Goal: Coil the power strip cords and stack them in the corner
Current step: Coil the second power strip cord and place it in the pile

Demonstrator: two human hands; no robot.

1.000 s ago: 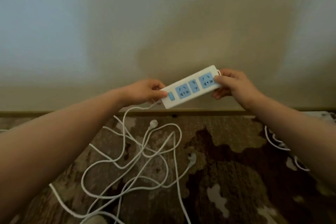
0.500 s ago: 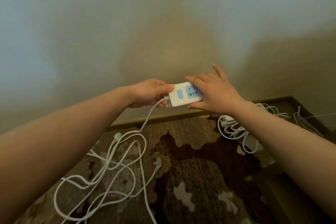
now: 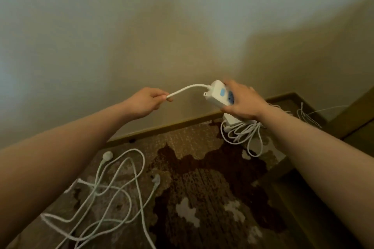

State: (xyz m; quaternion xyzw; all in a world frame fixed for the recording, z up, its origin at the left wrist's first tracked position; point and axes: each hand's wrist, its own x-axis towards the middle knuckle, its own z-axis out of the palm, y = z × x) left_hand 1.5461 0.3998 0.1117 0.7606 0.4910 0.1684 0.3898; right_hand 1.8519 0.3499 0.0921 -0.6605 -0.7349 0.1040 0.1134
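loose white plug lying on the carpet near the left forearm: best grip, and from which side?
Likely pinch the plug across its rounded body, from above. It lies flat on the carpet, so only the top and flanks are free. Its cord trails off toward the camera, leaving the wall-facing end clear. Both hands are busy: left hand holds a cord, right hand the power strip.

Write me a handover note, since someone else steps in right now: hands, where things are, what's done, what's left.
Left hand: pinches the cord close to the strip.
Right hand: grips the power strip, held up in the air before the wall.
The loose cord loops and two plugs lie tangled on the carpet at lower left.
Done: one coiled strip bundle lies by the baseboard near the corner.
Left: coil the held strip's cord, stack it on the bundle, then sort out any cord remaining on the carpet.
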